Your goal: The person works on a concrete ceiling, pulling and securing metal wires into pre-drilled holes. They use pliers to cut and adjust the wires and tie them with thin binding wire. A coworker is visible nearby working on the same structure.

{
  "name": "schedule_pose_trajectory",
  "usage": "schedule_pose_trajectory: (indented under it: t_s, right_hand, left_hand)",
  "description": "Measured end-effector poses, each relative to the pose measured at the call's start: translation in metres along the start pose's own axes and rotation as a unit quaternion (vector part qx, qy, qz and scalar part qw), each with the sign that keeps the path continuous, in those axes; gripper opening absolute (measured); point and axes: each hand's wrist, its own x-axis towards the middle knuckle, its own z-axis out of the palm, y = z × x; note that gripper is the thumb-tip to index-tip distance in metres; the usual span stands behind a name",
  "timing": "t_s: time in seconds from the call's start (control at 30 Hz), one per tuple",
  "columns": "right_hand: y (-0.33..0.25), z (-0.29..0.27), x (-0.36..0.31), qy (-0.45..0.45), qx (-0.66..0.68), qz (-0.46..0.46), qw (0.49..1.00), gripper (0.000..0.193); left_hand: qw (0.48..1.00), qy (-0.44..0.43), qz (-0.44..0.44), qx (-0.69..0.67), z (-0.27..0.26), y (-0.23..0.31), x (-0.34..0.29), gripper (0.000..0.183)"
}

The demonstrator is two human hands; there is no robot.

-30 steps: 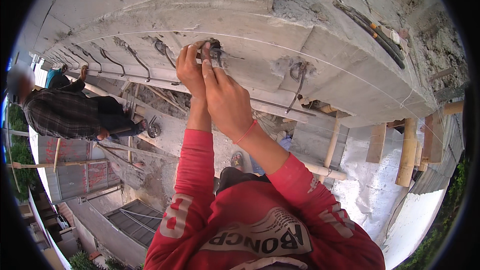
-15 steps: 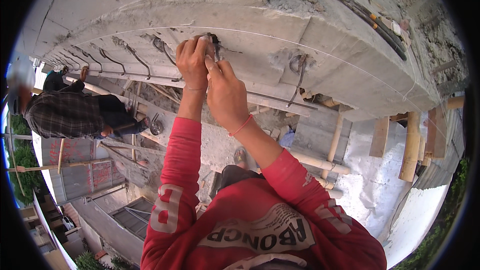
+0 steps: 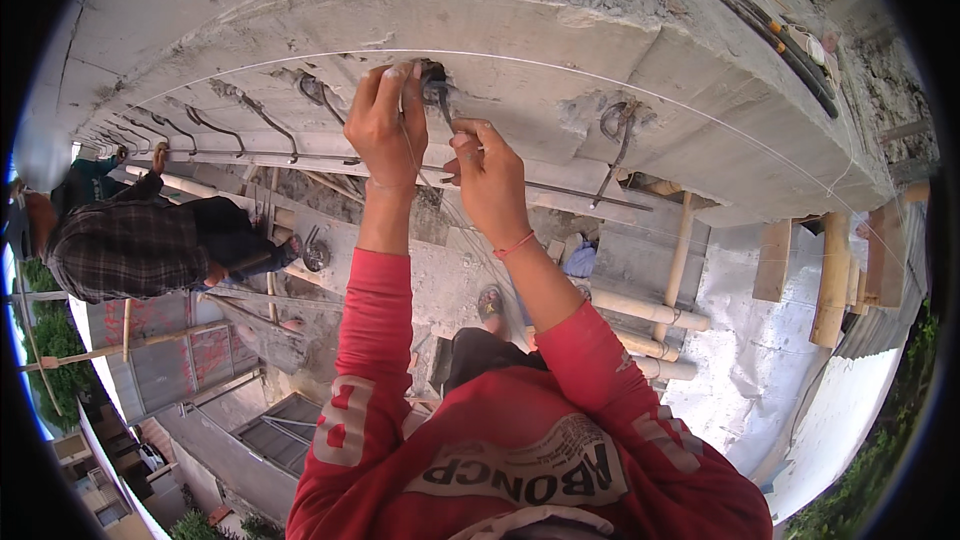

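Note:
My left hand (image 3: 387, 130) is closed, its fingertips pinched at the lower left edge of a dark hole (image 3: 433, 71) in the concrete face. A thin pale wire (image 3: 412, 147) trails from those fingers and hangs down between my forearms. Out of the hole comes a dark bent steel bar (image 3: 445, 108). My right hand (image 3: 490, 175) closes round its lower part with thumb and fingers, hiding much of it. A taut white string (image 3: 500, 61) runs along the concrete just above both hands.
Bent steel bars (image 3: 270, 120) stick out along the wall, with a long horizontal rod (image 3: 560, 189) below. A person in a plaid shirt (image 3: 125, 245) works at left, another beyond. Bamboo poles (image 3: 640, 310) and metal sheeting (image 3: 735, 305) lie below right. Dark rods (image 3: 770, 30) rest above right.
My hands, close together before, are now apart; the right has moved down and right along the bar. The hole and bar show more, and the thin wire hangs visibly from my left hand.

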Motion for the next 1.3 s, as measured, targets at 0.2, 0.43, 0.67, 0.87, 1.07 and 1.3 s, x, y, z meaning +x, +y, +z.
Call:
schedule_pose_trajectory:
  t_s: [0.2,0.43,0.67,0.87,1.07,1.3]
  right_hand:
    - [-0.012,0.002,-0.003,0.009,0.070,0.068,0.995,0.027]
    - [-0.014,-0.004,-0.001,0.007,-0.003,0.031,0.999,0.023]
    - [-0.004,0.001,0.002,-0.010,-0.055,-0.036,0.998,0.022]
    - [-0.005,-0.003,-0.014,-0.004,0.019,0.019,1.000,0.027]
    - [-0.028,-0.032,-0.011,-0.104,0.243,0.144,0.954,0.050]
    - [-0.073,-0.044,-0.009,-0.201,0.006,-0.039,0.979,0.044]
  left_hand:
    - [0.999,-0.042,0.009,-0.015,-0.004,-0.006,-0.003,0.010]
    - [1.000,-0.006,0.013,-0.015,0.006,-0.006,-0.004,0.010]
    - [0.990,0.004,0.143,0.009,0.008,-0.030,0.008,0.014]
    - [0.985,-0.028,0.164,0.038,0.007,-0.025,0.008,0.013]
    - [0.986,-0.057,0.149,0.040,0.013,-0.018,0.005,0.009]
    - [0.998,-0.028,0.047,-0.041,0.011,-0.016,0.002,0.009]
